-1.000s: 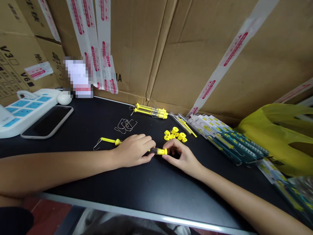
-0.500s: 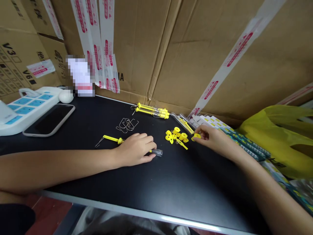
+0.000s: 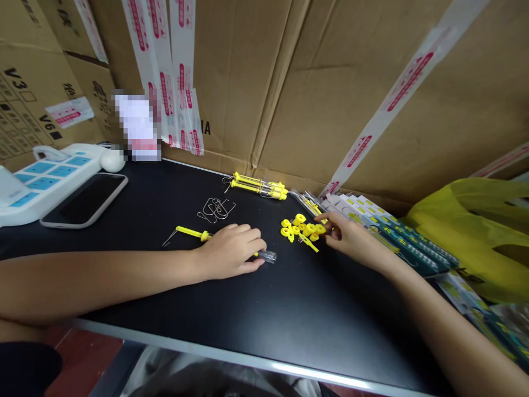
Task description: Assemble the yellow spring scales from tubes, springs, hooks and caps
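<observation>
The person's left hand (image 3: 232, 251) is resting palm-down near the middle of the black table (image 3: 264, 325), its fingers (image 3: 251, 266) curling around a yellow stick (image 3: 190, 232) and grasping it. The stick is lying on its side under that hand, with a bent wire (image 3: 169, 236) showing at its left end and a clear tube (image 3: 268, 256) poking out past the fingertips on the right. The right hand (image 3: 345, 234) is hovering at the right edge of a small heap of yellow caps (image 3: 300, 219), its fingers bending beside the nearest cap; whether they are gripping that cap or releasing it, one cannot tell. A small yellow strip (image 3: 308, 243) is lying just in front of the heap. Behind the left hand, loose wire hooks (image 3: 215, 210) are lying in a tangle, and farther back a bundle of yellow sticks with hooks (image 3: 258, 186) is lying near the cardboard (image 3: 231, 71). More clear tubes (image 3: 301, 203) are lying between that bundle and the stacked packets (image 3: 397, 242), while a yellow bag (image 3: 467, 220) is sitting beyond the packets. At the far left, a phone (image 3: 85, 201) is lying beside a white power strip (image 3: 61, 171).
</observation>
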A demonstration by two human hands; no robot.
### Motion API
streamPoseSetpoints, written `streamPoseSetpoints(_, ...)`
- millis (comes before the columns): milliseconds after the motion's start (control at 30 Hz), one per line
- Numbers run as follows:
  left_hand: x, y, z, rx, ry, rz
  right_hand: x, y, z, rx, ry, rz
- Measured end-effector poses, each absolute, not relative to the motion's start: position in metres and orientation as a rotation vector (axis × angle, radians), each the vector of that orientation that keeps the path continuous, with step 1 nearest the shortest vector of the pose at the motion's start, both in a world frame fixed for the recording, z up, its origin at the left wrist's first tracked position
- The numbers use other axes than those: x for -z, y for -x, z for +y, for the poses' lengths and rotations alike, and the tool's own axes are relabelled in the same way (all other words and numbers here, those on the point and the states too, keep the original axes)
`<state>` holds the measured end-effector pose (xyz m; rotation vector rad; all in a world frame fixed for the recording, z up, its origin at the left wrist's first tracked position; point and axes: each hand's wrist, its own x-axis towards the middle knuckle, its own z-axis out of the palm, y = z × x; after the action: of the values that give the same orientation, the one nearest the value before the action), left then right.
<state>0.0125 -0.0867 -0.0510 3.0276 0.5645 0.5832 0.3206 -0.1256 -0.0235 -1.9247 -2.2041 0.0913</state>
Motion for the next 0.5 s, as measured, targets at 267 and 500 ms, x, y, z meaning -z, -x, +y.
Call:
streamPoseSetpoints(267, 0.051, -0.012, -0.087, -0.623, -3.017, 0.499, 0.019, -0.267, -0.152, 0.253, 1.734, -2.079)
streamPoseSetpoints(500, 0.052, -0.014, -0.088, -0.571, -3.012, 0.363, 0.052, -0.214, -0.169, -0.124, 1.383, -2.437)
